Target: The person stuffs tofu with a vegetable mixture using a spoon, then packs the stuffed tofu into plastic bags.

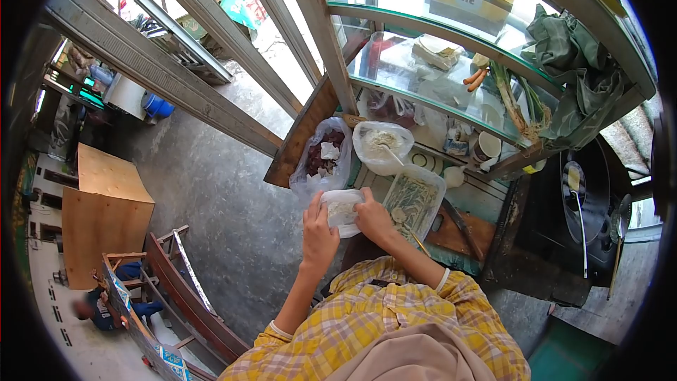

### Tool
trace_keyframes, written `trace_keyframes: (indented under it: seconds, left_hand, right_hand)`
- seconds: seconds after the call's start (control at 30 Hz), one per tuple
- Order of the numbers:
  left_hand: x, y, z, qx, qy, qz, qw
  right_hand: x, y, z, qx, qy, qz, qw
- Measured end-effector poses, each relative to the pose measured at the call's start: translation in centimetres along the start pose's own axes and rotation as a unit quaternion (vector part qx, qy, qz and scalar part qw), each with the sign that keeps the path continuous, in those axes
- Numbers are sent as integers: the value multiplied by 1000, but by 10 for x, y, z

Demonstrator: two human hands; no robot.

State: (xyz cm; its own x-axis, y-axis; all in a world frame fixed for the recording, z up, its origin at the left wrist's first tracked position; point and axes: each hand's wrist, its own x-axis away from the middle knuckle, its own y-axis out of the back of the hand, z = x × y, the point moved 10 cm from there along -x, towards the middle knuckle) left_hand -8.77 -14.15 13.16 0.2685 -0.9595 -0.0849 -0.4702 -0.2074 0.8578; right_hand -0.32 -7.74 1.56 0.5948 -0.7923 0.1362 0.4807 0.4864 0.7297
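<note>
Between my two hands is a small white plastic container (341, 222) with pale, powdery-looking contents, tilted slightly. My left hand (319, 237) grips its left side, and my right hand (374, 216) is closed on the right rim. Just beyond it sits a plastic bag (341, 166) with dark reddish contents and white scraps. A white bowl (399, 162) of pale flour-like stuff, with a handle sticking out, stands farther back. Beside my right forearm is a clear rectangular tub (438, 194) of pale batter with green bits and a utensil in it.
A dark-bladed knife (462, 229) lies on a wooden board (446, 237) at the right. Farther right stand a black wok (596, 201) and a slotted spatula (580, 212). A glass display case (437, 102) overhangs the counter. A person (106, 310) sits by benches at lower left.
</note>
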Motion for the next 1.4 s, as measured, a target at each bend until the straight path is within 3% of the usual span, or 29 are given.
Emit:
trace_keyframes:
  seconds: [0.13, 0.23, 0.27, 0.37, 0.5, 0.6, 0.7, 0.8, 0.87, 0.9, 0.97, 1.07, 1.13, 1.17, 1.27, 1.37, 1.4]
  left_hand:
    - [-4, -3, 5, 2, 9, 13, 1000]
    - [-4, 6, -5, 8, -14, 25, 1000]
    - [-4, 9, -12, 14, -29, 29, 999]
    - [-8, -12, 21, 35, 37, 55, 997]
    - [-3, -12, 23, 35, 28, 58, 997]
    - [-7, -18, 26, 52, 24, 67, 996]
    - [-9, -14, 26, 98, 35, 55, 993]
    - [-14, -15, 31, 126, 38, 40, 991]
    - [-17, -11, 31, 128, 20, 18, 991]
    - [-18, -10, 38, 257, 84, 29, 962]
    - [-13, -10, 41, 495, 206, 49, 843]
    - [-15, 9, 65, 416, 186, 26, 890]
    - [-17, 21, 71, 230, 100, 10, 968]
    - [-15, 20, 72, 133, 56, 2, 990]
    - [-4, 0, 91, 70, -24, -70, 995]
    - [-2, -18, 108, 151, 114, -3, 982]
    - [-1, -14, 109, 135, 98, -32, 985]
  right_hand:
    - [-1, 7, 5, -22, 6, 8, 1000]
    - [7, 21, 15, -92, 73, -43, 992]
    - [5, 21, 13, -89, 65, -39, 993]
    - [4, -1, 2, -78, 39, -4, 996]
    - [10, 8, 12, -78, 73, -7, 994]
    - [15, 17, 12, -48, 13, 48, 998]
    - [27, 54, 50, -55, 161, -32, 985]
    - [32, 51, 71, -44, 216, 29, 975]
    - [26, 51, 69, -27, 203, -15, 979]
    - [22, 49, 66, -19, 197, -37, 980]
    - [11, 42, 48, -120, 173, -57, 976]
    - [-1, 47, 34, -268, 135, -99, 949]
    - [-7, 52, 28, -329, 122, -98, 931]
    - [-8, 53, 29, -315, 126, -95, 936]
    - [-9, 55, 29, -269, 143, -99, 947]
    - [-9, 52, 28, -221, 153, -111, 957]
    - [-9, 54, 30, -207, 149, -108, 961]
